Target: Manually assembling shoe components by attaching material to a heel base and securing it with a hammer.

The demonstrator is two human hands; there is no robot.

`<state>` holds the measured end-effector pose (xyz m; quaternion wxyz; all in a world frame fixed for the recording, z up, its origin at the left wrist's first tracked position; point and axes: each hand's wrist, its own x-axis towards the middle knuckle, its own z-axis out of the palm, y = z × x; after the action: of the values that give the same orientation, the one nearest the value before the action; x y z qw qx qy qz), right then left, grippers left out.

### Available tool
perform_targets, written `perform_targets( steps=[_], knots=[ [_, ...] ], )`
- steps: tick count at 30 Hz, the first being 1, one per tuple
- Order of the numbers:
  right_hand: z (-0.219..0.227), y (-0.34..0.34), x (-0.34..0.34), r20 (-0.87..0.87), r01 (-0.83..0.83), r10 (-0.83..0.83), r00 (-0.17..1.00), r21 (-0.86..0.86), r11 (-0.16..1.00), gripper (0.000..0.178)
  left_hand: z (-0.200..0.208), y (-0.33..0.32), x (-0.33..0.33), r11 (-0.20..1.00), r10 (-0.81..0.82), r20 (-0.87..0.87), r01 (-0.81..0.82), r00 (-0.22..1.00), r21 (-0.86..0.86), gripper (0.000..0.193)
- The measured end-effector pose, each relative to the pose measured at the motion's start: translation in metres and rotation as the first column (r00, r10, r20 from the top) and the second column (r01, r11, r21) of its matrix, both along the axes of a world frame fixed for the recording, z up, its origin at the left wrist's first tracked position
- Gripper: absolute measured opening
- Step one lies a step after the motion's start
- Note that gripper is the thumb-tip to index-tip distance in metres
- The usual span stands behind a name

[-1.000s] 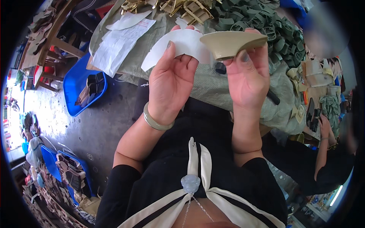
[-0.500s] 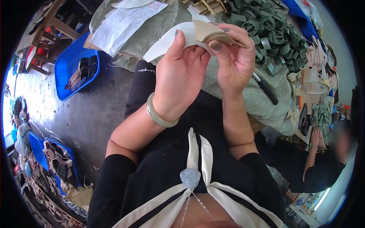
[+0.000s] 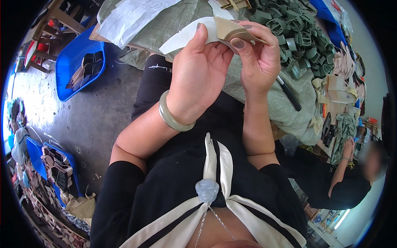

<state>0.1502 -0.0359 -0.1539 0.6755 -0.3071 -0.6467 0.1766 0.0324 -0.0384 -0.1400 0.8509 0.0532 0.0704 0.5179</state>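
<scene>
Drawn in toward nine o'clock since a second ago, the curved beige piece, pinched in the right hand near twelve o'clock, overlaps the white piece that the left hand grips with thumb and fingers.

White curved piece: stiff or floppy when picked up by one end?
The white piece is probably springy rather than limp: its pointed end projects past the left hand without obvious sag. Likely light too, as it looks thin.
</scene>
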Motion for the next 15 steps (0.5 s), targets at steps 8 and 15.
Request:
perform_targets(
  steps=[8, 15],
  knots=[
    [-0.0008, 0.0002, 0.0001, 0.062, 0.035, -0.036, 0.997, 0.011, 0.999, 0.023, 0.0004, -0.0015, 0.0003, 1.000, 0.005, -0.008, -0.005, 1.000, -0.025, 0.040],
    [-0.0019, 0.0014, -0.0001, 0.069, 0.051, -0.053, 0.996, 0.025, 0.998, 0.023, 0.0007, -0.0015, 0.0003, 1.000, 0.002, -0.008, -0.002, 1.000, -0.018, 0.041]
  ],
)
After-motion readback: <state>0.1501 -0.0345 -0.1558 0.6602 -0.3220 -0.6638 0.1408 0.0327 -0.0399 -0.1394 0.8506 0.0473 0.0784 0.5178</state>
